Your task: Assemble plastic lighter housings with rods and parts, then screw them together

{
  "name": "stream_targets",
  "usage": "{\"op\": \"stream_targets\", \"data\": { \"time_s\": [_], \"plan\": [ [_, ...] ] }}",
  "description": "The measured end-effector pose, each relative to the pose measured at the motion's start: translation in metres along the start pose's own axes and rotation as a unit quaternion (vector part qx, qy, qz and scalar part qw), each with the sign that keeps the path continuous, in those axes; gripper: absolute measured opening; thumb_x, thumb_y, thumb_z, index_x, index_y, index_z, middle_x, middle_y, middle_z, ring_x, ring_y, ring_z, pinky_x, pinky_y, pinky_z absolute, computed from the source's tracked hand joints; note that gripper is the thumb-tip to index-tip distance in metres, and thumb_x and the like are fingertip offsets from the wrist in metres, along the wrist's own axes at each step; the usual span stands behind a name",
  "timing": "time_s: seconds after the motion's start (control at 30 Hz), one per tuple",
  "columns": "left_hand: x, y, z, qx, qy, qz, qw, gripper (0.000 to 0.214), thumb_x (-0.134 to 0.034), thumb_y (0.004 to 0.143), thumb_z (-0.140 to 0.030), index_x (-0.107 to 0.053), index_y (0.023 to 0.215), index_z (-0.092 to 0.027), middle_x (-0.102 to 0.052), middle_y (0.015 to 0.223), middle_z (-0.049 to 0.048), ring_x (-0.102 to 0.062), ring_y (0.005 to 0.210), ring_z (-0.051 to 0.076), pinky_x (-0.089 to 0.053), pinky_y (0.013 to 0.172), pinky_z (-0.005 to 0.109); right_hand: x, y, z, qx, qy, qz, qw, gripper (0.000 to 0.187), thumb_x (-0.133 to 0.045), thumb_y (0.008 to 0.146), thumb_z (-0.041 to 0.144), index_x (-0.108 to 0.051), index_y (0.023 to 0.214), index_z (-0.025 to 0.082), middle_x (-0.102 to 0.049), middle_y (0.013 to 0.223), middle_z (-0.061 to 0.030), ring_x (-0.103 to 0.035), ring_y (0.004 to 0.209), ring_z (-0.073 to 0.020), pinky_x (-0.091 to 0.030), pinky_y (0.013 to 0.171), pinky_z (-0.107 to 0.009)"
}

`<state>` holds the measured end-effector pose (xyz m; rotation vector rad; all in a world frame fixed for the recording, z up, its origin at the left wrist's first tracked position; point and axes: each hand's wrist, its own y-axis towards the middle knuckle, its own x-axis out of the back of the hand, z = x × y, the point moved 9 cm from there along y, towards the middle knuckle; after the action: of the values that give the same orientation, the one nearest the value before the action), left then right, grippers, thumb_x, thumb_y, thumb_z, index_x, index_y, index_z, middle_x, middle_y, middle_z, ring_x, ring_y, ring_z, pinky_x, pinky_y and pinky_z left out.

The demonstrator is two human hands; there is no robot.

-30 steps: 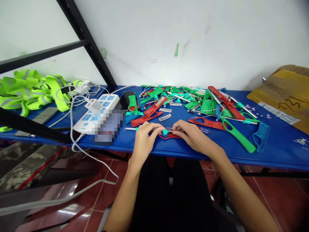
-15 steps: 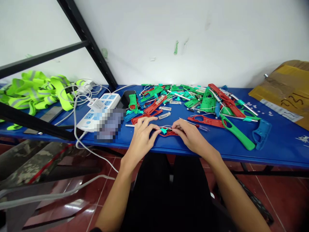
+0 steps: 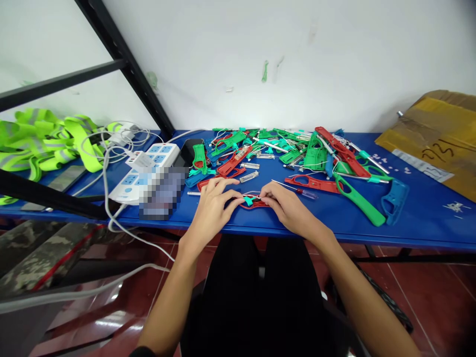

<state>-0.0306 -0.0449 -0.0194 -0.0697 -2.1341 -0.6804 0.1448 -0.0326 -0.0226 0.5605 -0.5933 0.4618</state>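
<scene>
Near the table's front edge, a red lighter shell half (image 3: pixel 256 205) lies between my hands, with a small teal part (image 3: pixel 249 201) and thin pale wire in it. My left hand (image 3: pixel 215 206) arches over its left end. The left thumb tip is at the teal part, the index finger is raised apart from it, and the remaining fingers are partly hidden. From under that hand a metal tube (image 3: pixel 193 193) sticks out leftward. My right hand (image 3: pixel 288 206) pinches thumb and forefinger together over the shell's right side, beside a dark bit too small to name.
A heap of lighter parts (image 3: pixel 275 144) lies along the wall. A screwdriver (image 3: pixel 307 193), a red shell half (image 3: pixel 314 183) and a green one (image 3: pixel 360 201) lie to the right. Left are a power strip (image 3: pixel 128 181), cables and yellow reflective straps (image 3: pixel 85 144). A cardboard box (image 3: pixel 439 134) stands far right.
The whole view has shifted slightly, so everything sits a little farther left. Both hands keep nearly the same pose at the red shell half.
</scene>
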Motion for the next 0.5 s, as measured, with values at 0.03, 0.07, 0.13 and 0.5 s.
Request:
{"op": "stream_targets", "data": {
  "time_s": [0.03,0.07,0.13,0.5],
  "plan": [
    [0.001,0.001,-0.001,-0.003,0.003,0.006,1.000,0.010,-0.074,0.103,-0.029,-0.083,0.099,-0.029,-0.074,0.141,0.0046,-0.057,0.134,0.034,-0.041,0.116,0.055,0.000,0.000,0.000,0.001,0.000,0.000,1.000,0.014,-0.047,0.114,0.020,-0.057,0.106,0.023,-0.067,0.108,-0.0071,-0.063,0.097,-0.0216,-0.050,0.091,-0.033],
    [0.001,0.003,-0.002,-0.006,0.009,0.014,1.000,0.010,-0.074,0.103,-0.029,-0.083,0.099,-0.029,-0.074,0.142,0.0044,-0.057,0.135,0.034,-0.042,0.115,0.054,0.000,0.000,0.000,0.002,-0.001,0.000,1.000,0.014,-0.047,0.113,0.019,-0.057,0.106,0.023,-0.067,0.108,-0.0071,-0.063,0.097,-0.0215,-0.050,0.091,-0.033],
    [0.002,0.006,-0.006,-0.014,0.031,0.034,0.999,0.011,-0.073,0.103,-0.027,-0.083,0.099,-0.029,-0.073,0.143,0.0043,-0.057,0.135,0.034,-0.043,0.112,0.054,0.000,0.000,0.000,0.004,-0.001,-0.002,1.000,0.013,-0.047,0.113,0.019,-0.057,0.106,0.023,-0.067,0.108,-0.0071,-0.063,0.097,-0.0215,-0.050,0.090,-0.033],
    [-0.002,0.010,-0.014,-0.032,0.087,0.063,0.994,0.016,-0.064,0.109,-0.030,-0.079,0.104,-0.025,-0.071,0.147,0.0049,-0.059,0.135,0.031,-0.045,0.107,0.049,0.000,-0.001,-0.002,0.018,0.008,-0.012,1.000,0.013,-0.049,0.113,0.018,-0.058,0.105,0.024,-0.066,0.104,-0.0065,-0.062,0.094,-0.0216,-0.050,0.087,-0.034]
  ]
}}
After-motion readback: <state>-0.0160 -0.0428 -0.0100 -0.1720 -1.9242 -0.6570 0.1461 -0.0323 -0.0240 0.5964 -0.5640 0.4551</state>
